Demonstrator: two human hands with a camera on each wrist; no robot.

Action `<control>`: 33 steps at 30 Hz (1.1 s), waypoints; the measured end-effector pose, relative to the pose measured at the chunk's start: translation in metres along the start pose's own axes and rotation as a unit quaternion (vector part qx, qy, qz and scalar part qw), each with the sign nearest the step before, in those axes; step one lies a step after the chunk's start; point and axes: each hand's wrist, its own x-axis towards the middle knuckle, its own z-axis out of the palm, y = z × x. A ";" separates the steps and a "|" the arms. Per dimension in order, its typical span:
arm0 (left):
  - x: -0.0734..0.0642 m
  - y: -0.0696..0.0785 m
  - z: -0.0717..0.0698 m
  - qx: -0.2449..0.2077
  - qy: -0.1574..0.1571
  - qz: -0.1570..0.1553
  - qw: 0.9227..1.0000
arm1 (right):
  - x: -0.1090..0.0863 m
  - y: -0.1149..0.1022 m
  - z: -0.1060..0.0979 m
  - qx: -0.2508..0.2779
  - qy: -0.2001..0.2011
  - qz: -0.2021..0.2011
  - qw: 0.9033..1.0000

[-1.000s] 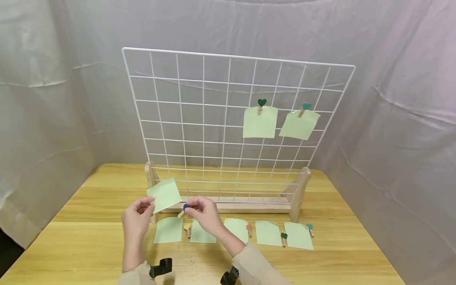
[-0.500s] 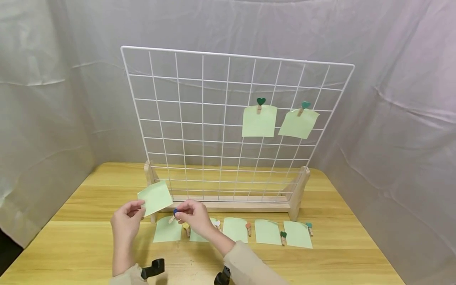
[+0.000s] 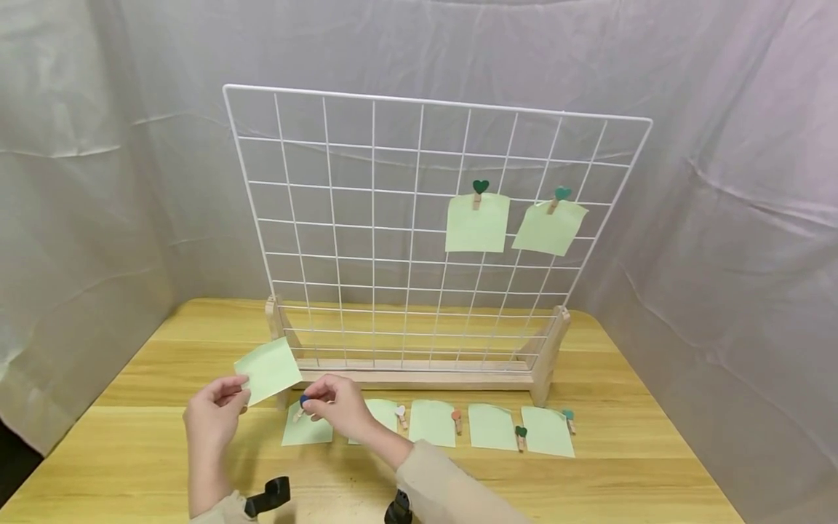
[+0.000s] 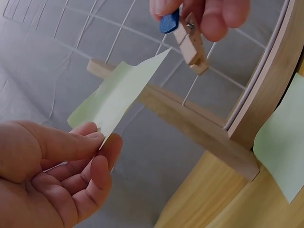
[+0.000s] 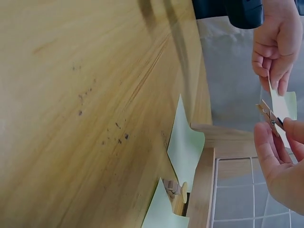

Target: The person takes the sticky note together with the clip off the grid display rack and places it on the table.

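Note:
My left hand [image 3: 212, 418] pinches a pale green paper note [image 3: 270, 370] by its lower left edge, raised above the table. In the left wrist view the thumb and fingertips grip one corner of that note [image 4: 118, 92], which curls slightly. Just right of it, my right hand [image 3: 343, 407] pinches a small wooden clothespin [image 4: 190, 45] by the end with a dark blue heart. The clothespin's wooden tip points down, apart from the note in the left wrist view. Two green notes hang on the white wire grid [image 3: 393, 193], under a dark green heart clothespin [image 3: 480, 191] and a teal one [image 3: 559, 196].
Several green notes [image 3: 432, 423] lie in a row before the grid's wooden stand [image 3: 419, 380]. Among them lie clothespins with white [image 3: 401, 415], orange [image 3: 457, 421], dark green [image 3: 521, 437] and teal [image 3: 569, 421] hearts. A yellow-topped clothespin [image 5: 178, 188] shows in the right wrist view.
Both hands have moved left and slightly down, carrying the note and the blue heart clothespin. The white heart clothespin on the table has come into sight; the right hand now covers the yellow one.

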 end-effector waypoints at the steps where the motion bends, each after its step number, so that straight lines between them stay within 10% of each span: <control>1: 0.000 -0.001 -0.001 -0.002 0.001 -0.002 1.000 | 0.001 0.001 0.001 -0.002 -0.005 -0.001 1.000; 33: 0.000 -0.022 -0.030 0.015 0.004 -0.073 0.997 | 0.011 0.003 0.033 0.017 -0.057 0.071 0.996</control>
